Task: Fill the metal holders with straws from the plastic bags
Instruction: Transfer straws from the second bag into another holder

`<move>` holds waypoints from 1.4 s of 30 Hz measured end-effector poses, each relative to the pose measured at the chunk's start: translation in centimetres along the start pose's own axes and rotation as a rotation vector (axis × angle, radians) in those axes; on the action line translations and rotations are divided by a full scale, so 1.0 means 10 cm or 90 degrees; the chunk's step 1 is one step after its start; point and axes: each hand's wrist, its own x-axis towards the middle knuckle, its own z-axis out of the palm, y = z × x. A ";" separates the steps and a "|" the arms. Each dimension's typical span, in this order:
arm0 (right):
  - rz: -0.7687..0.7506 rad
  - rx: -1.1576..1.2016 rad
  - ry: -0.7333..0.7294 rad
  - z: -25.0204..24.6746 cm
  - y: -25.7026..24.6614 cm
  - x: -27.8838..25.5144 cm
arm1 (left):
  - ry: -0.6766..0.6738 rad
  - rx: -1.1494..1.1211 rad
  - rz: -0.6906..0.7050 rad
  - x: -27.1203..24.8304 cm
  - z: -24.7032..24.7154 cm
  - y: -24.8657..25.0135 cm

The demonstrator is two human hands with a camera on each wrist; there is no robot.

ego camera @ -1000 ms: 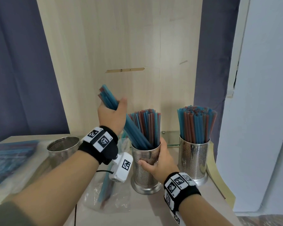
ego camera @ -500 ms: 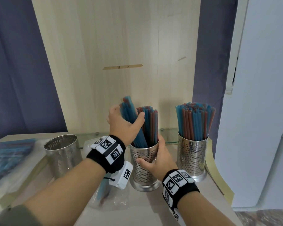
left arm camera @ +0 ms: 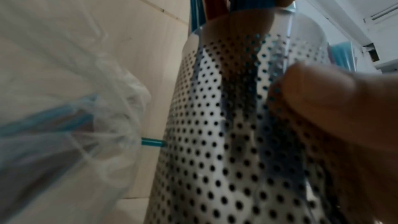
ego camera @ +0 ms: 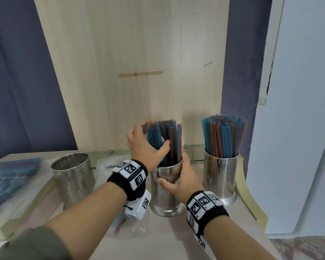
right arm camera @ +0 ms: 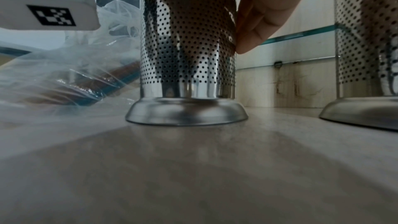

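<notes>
In middle holder [ego camera: 164, 186], left hand [ego camera: 144, 145] gripping straws [ego camera: 169, 136]

Blue and red straws [ego camera: 170, 139]; silver perforated holder [ego camera: 165, 192].

Black wristbands [ego camera: 129, 182], coded white tags

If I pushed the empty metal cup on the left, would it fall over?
Probably it would slide or tip fairly easily. The empty holder is tall, thin perforated metal with nothing inside, so it looks light. Its twin, the middle holder, stands on a flared base, which should steady it against a low push. A push near the rim seems likelier to topple it.
</notes>
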 end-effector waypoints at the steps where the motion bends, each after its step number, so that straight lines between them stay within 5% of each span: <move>1: -0.001 0.004 -0.001 0.00 -0.01 0.00 | 0.002 0.000 0.002 0.01 0.01 -0.01; 6: 0.006 0.000 -0.002 -0.01 -0.01 0.00 | -0.017 0.066 0.105 0.05 0.02 -0.05; 12: 0.004 -0.010 -0.012 -0.03 -0.04 0.00 | -0.052 -0.083 0.057 0.08 -0.24 -0.17; 15: 0.003 -0.010 -0.016 -0.06 -0.05 0.01 | -0.005 -0.138 -0.097 0.29 -0.46 -0.17; 18: -0.001 -0.005 -0.014 -0.06 -0.06 0.00 | -0.116 0.007 -0.231 0.53 -0.61 -0.41; 21: -0.004 0.004 -0.015 -0.04 -0.06 0.00 | -0.293 0.233 -0.232 0.53 -0.55 -0.65; 24: -0.003 0.000 -0.012 -0.03 -0.06 0.00 | -0.362 0.383 -0.223 0.47 -0.40 -0.81; 32: 0.001 -0.010 -0.009 -0.01 -0.06 0.00 | -0.310 0.385 -0.300 0.37 -0.14 -0.99; 39: -0.004 -0.013 -0.008 -0.03 -0.04 0.01 | -0.305 0.195 -0.362 0.36 -0.05 -1.15; 42: -0.005 -0.013 -0.006 -0.02 -0.03 0.01 | -0.296 0.175 -0.376 0.53 0.22 -1.84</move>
